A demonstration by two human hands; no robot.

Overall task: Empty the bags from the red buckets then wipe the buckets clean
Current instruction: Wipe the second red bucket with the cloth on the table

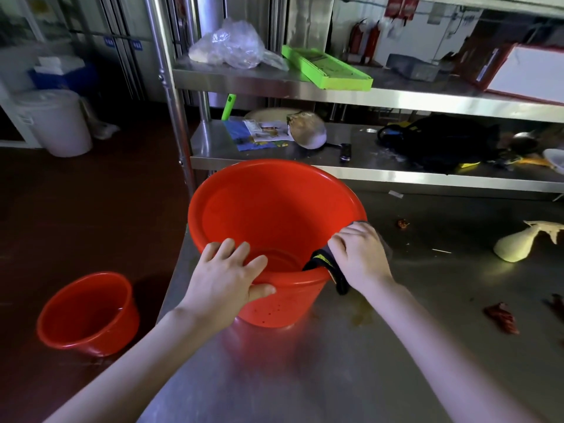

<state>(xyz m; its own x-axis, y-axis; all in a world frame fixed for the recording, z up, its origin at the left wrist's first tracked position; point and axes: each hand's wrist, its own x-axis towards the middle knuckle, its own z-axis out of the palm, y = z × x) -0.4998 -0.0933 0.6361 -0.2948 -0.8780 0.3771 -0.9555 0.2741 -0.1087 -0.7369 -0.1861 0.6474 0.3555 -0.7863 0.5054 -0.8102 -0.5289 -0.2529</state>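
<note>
A large red bucket (274, 209) stands upright on the steel table (366, 346) near its left edge, with no bag inside. My left hand (227, 280) grips the bucket's near rim, fingers inside and thumb outside. My right hand (360, 254) presses a dark cloth (328, 265) with a yellow stripe over the rim at the near right. A second, smaller red bucket (88, 312) sits on the floor to the left, holding no bag.
A pale spray bottle (518, 244) lies on the table at right, with red scraps (502, 319) near it. Behind the bucket rises a steel shelf rack (335, 93) holding a plastic bag, a green tray, papers and a black bag. A white bin (55, 120) stands far left.
</note>
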